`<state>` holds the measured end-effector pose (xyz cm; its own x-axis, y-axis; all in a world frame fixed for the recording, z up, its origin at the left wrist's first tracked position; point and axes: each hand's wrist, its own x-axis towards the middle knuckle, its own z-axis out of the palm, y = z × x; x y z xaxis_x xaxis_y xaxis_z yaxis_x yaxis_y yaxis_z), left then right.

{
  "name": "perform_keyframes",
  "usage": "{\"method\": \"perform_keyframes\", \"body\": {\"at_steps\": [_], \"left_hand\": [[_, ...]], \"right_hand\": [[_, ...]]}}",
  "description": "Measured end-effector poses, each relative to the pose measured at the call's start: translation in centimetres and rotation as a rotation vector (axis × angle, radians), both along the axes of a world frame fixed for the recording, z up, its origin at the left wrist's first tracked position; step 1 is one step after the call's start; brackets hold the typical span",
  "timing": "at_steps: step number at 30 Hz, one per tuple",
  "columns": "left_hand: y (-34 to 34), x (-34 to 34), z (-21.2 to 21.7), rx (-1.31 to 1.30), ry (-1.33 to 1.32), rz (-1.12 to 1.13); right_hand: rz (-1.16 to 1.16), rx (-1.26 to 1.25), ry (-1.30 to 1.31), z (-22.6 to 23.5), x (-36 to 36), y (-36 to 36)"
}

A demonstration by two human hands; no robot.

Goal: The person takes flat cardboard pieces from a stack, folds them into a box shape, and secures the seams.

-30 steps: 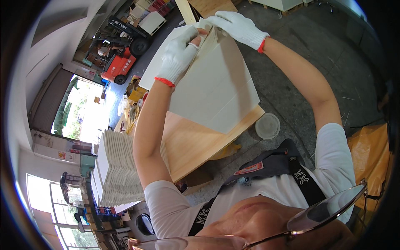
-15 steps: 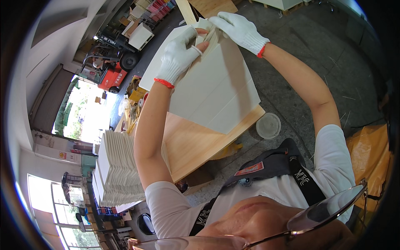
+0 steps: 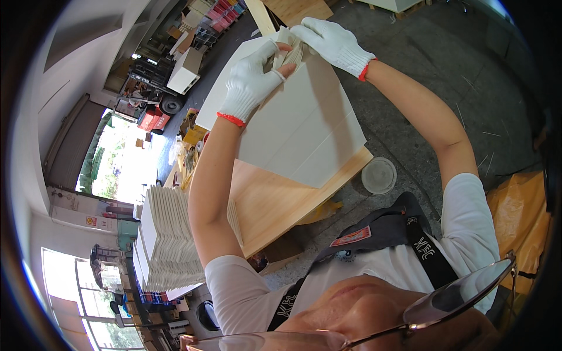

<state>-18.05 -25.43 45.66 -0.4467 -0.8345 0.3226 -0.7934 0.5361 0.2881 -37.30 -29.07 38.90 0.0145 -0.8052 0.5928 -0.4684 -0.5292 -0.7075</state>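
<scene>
A large white cardboard sheet with straight crease lines lies on the wooden table. At its far end, thin white layers or flaps stand bunched together. My left hand, in a white knit glove with a red cuff, is closed around these layers, its bare thumb and a bare fingertip pinching them. My right hand, gloved the same way, rests against their far right side with fingers bent over the edge; those fingertips are hidden.
Left of my left arm rises a tall stack of folded white sheets. A round pale tub stands on the floor beyond the table's right edge. Orange-yellow sheeting hangs at right. A forklift carrying a white box is in the far left background.
Both hands stay at the sheet's far end, with only slight shifts; the bunched layers look a little more fanned. In the background, the forklift has turned and moved.
</scene>
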Motion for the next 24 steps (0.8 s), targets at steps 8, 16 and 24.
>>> {"method": "perform_keyframes", "body": {"at_steps": [8,16,24], "left_hand": [[0.7,-0.2,0.6,0.025,-0.021,-0.101],[1.4,-0.7,0.9,-0.01,-0.083,-0.099],[0.4,-0.3,0.2,-0.029,-0.093,-0.054]], "right_hand": [[0.054,0.07,-0.032,0.2,-0.3,-0.2],[-0.03,-0.04,0.193,-0.4,-3.2,-0.4],[-0.054,-0.271,0.532,1.2,-2.5,0.6]]}}
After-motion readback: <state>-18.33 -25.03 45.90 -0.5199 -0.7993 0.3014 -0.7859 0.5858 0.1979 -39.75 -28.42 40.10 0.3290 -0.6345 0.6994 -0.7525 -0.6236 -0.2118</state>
